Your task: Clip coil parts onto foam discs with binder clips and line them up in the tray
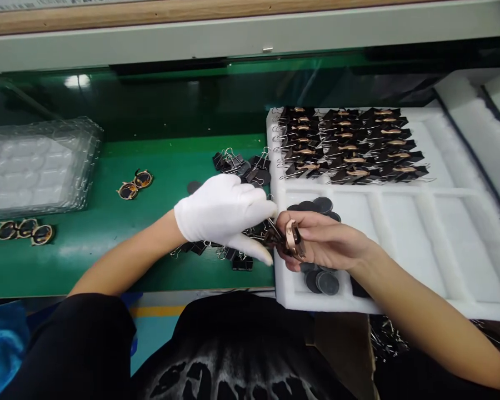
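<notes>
My left hand (229, 214), in a white glove, is closed around the wire handles of a black binder clip (274, 238), thumb below and fingers above. My bare right hand (323, 236) grips a gold-rimmed round piece (292, 236), which looks like a watch case and stands on edge at the clip's jaws. How far the jaws are spread is hidden by the fingers. Loose binder clips (242, 262) lie under and beyond my left hand. Black discs (328, 282) sit in the white foam tray (281, 294) beneath my right hand.
Rows of clipped gold pieces (350, 145) fill the tray's far section. Loose gold-rimmed round pieces (135, 185) lie on the green table (108, 261) at left, beside stacked clear plastic trays (37, 172). A pale beam (250, 41) crosses the back. More clips (387, 336) lie below the tray.
</notes>
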Available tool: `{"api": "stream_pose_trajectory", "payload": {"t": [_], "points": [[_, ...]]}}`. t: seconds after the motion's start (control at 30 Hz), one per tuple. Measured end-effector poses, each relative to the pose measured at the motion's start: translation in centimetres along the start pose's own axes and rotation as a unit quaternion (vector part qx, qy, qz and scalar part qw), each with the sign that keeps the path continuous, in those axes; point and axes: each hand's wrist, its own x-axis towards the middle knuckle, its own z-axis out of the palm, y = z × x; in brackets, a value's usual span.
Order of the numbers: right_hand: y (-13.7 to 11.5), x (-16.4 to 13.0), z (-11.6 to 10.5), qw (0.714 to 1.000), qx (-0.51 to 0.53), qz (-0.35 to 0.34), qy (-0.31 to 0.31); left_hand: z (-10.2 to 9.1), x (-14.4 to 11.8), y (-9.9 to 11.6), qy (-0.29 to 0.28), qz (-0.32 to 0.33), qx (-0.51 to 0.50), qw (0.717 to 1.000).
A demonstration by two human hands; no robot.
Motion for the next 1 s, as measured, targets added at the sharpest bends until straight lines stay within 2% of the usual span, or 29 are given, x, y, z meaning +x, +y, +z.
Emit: {"api": "stream_pose_trajectory", "payload": {"t": [0.17,0.23,0.3,0.43,0.5,0.73,1.0], "points": [[0.7,-0.3,-0.3,0.996,0.056,-0.007,-0.074,1.4,-0.4,0.6,0.161,0.000,0.047,0.986],[0.9,-0.4,-0.4,0.994,0.071,-0.004,-0.082,1.0,-0.4,0.8,0.195,0.033,0.082,0.977],[1.0,-0.4,-0.5,0.994,0.080,0.003,-0.079,0.2,-0.4,1.0,0.181,0.059,0.100,0.977],[1.0,-0.7,-0.8,0.993,0.077,0.014,-0.083,-1.5,-0.4,1.0,0.063,0.036,0.089,0.993],[1.0,-0.8,-1.0,0.992,0.080,0.022,-0.096,-1.8,-0.4,1.1,0.024,0.044,0.078,0.996],[1.2,-1.5,-1.3,0.988,0.084,0.060,-0.117,-1.3,-0.5,1.5,0.037,0.087,0.051,0.994],[1.3,-1.7,-1.5,0.984,0.081,0.088,-0.133,-1.0,-0.7,2.1,0.054,0.125,0.073,0.988]]}}
